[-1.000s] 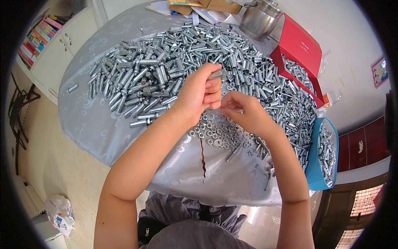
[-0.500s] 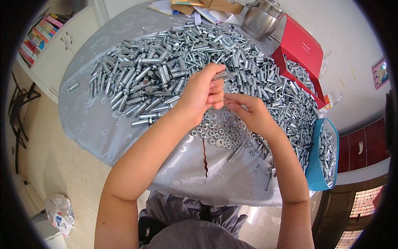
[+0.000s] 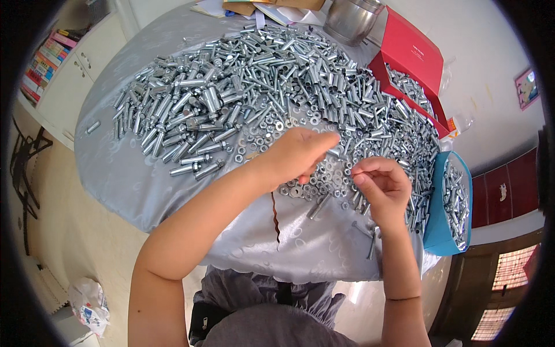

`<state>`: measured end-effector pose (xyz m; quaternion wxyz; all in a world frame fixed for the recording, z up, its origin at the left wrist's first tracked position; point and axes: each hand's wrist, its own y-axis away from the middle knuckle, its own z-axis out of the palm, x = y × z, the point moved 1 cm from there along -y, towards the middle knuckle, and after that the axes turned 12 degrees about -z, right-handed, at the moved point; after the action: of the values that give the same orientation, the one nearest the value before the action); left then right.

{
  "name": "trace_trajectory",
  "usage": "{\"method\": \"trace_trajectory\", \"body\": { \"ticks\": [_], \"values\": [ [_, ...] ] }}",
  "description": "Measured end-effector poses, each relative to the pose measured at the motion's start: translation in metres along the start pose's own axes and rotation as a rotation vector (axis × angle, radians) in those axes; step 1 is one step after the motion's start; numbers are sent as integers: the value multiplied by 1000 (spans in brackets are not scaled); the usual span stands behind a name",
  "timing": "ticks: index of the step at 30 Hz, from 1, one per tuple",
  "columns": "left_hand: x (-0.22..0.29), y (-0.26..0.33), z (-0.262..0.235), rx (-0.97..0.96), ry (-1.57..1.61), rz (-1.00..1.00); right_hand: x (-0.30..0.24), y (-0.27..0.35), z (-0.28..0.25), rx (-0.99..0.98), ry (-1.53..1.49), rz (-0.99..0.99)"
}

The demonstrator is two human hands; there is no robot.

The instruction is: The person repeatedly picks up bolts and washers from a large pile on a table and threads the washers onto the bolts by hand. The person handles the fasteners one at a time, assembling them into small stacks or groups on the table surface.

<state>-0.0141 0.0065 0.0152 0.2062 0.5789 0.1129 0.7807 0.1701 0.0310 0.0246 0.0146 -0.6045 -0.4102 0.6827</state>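
Note:
My left hand is closed over the middle of the table, the thumb on top. A metal bolt pokes out past the fingers; most of it is hidden in the palm. To its right, my right hand is raised with thumb and fingertips pinched together; whatever they hold is too small to name. Beneath and between the hands lie loose nuts and washers. A long bolt rests at the near side of these. Thin bolts are heaped beyond my right hand.
Sleeve anchors form a heap at the left, metal sleeves at the back. An open red box and a blue bin, both with hardware, stand at the right. A steel pot stands behind. The grey tablecloth covers the round table.
My left hand has come lower and rightward, turning so the bolt tilts down. My right hand has pulled away from it to the right and nearer me, fingers now pinched.

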Motion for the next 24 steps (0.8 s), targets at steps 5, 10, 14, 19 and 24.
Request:
{"method": "trace_trajectory", "body": {
  "ticks": [5,10,14,19,24],
  "values": [
    [-9,-7,6,-74,-87,-56,17,8,-6,19,-52,-60],
    [-9,-3,9,-86,-91,-77,18,9,-8,-18,-59,-53],
    [-11,-2,12,-92,-72,-81,18,11,-10,-16,-112,-23],
    [-8,0,15,-97,-52,-69,16,10,-10,-2,-199,37],
    [-7,-2,13,-120,-53,-95,15,10,-10,10,-225,92]
  ]
}}
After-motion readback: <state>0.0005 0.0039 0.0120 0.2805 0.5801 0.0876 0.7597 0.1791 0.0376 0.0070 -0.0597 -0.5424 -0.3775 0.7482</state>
